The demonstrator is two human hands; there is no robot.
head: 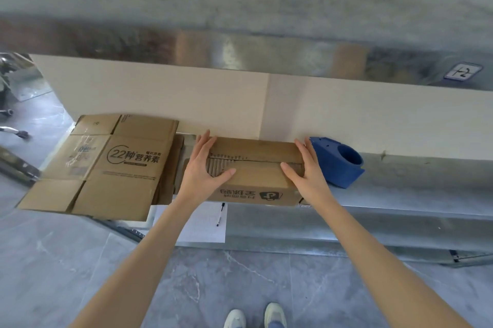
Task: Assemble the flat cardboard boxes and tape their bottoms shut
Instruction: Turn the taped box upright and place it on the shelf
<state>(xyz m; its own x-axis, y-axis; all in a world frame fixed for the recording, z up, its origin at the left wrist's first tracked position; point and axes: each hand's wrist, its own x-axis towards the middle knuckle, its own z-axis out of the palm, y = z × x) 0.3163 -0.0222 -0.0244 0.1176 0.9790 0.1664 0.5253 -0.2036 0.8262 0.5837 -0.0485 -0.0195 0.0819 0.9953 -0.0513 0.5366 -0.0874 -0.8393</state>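
Nearest us, our shoes (254, 317) are standing on the grey floor, and just beyond them a sheet of paper (205, 231) with a pen (220, 214) on it is lying on the metal bench (400, 202). Behind that the cardboard box (256, 178) is sitting on the bench, its flaps folded shut along a middle seam with no tape on it yet. Its near face is showing a logo and print upside down to us; the large characters are looking like 全球购, the small ones too fine to read. Our left hand (205, 167) and right hand (306, 170) are lying flat on the flaps, fingers straight and spread, pressing down at either end of the seam. We are judging the box light and fairly stiff, yet with springy flaps, so it is asking for flat pressure near the seam. To the left a stack of flat boxes (106, 167) is overhanging the bench edge, reading "22种营养素". At the right a blue tape dispenser (338, 162) is resting just beside our right hand. Farthest off, a small label (462, 71) is reading "12", seen upside down.
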